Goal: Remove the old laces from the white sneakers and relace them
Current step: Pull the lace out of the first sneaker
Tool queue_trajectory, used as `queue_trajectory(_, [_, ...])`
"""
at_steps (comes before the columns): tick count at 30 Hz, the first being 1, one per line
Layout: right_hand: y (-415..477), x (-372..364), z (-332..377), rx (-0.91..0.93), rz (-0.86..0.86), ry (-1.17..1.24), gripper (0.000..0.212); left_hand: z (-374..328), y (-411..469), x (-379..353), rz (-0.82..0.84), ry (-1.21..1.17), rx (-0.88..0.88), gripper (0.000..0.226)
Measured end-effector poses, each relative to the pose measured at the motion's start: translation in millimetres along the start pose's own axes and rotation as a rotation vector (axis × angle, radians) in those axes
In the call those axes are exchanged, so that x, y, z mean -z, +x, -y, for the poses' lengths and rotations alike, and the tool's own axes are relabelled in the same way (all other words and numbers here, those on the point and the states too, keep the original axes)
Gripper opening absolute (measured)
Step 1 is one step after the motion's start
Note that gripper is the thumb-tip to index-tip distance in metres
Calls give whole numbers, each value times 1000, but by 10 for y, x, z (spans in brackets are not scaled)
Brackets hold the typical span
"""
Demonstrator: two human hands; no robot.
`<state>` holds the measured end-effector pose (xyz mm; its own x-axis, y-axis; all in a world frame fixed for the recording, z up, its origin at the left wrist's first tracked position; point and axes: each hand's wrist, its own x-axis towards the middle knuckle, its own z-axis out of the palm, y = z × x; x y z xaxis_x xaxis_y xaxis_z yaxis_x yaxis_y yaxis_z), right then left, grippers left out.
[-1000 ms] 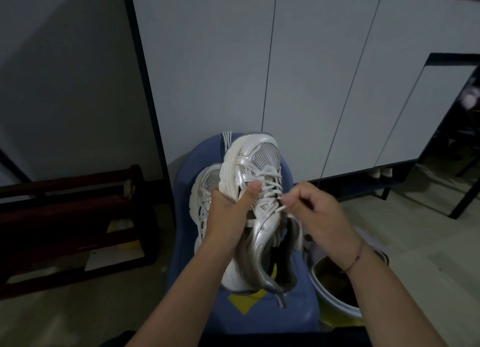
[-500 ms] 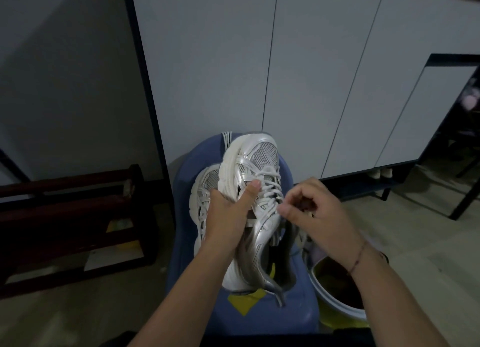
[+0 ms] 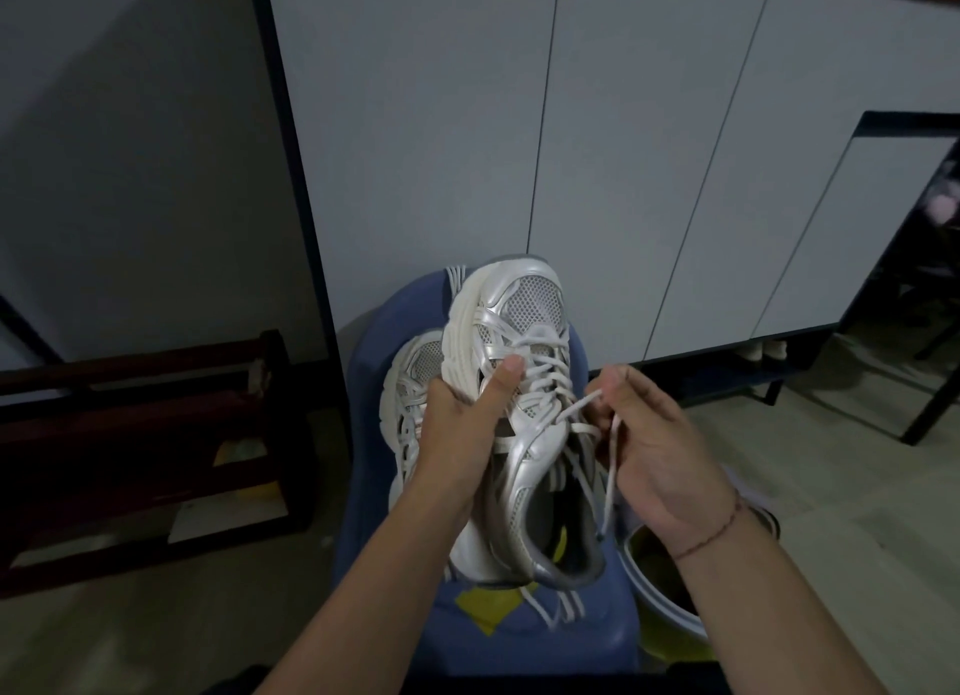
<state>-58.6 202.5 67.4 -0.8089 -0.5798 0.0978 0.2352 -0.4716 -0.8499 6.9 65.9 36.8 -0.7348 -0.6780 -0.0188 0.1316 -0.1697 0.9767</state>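
Observation:
A white and silver sneaker (image 3: 519, 341) is held up toe-away over a blue stool (image 3: 519, 637). My left hand (image 3: 462, 424) grips its left side, thumb on the laced front. My right hand (image 3: 649, 445) pinches the white lace (image 3: 612, 465) just right of the upper eyelets; a loop runs from the shoe to my fingers and the free end hangs down past the heel opening. A second white sneaker (image 3: 410, 382) lies on the stool behind my left hand, mostly hidden.
White cabinet doors (image 3: 623, 148) stand close behind the stool. A dark wooden rack (image 3: 145, 434) sits low at the left. A pale bucket (image 3: 660, 590) stands on the floor to the right of the stool, under my right wrist.
My right hand has drawn the lace out to the right, away from the eyelets, so a longer free length now hangs. The left hand and the sneaker have stayed put.

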Motion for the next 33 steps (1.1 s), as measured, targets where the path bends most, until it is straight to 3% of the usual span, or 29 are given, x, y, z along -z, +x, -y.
queue_trajectory(8, [77, 29, -23, -91, 28, 240, 32, -32, 13, 38, -27, -67, -7, 76])
queue_trajectory(11, [117, 84, 57, -80, -11, 355, 33, -45, 24, 71, -16, -92, 12, 89])
queue_trajectory(12, [124, 102, 63, -63, -45, 284, 31, -44, 24, 76, -11, -95, 14, 89])
queue_trajectory(16, [77, 111, -22, 139, -91, -429, 25, -55, -26, 43, -48, -52, -6, 72])
queue_trajectory(23, [9, 33, -43, 161, 23, -567, 10, -81, -61, 9, -67, -17, -25, 53])
queue_trajectory(29, [42, 71, -24, 115, 59, -639, 6, -69, -56, 19, -77, 58, -59, 90])
queue_trajectory(33, [50, 75, -24, 82, 121, -702, 12, -48, -58, 34, -57, 78, -57, 75])
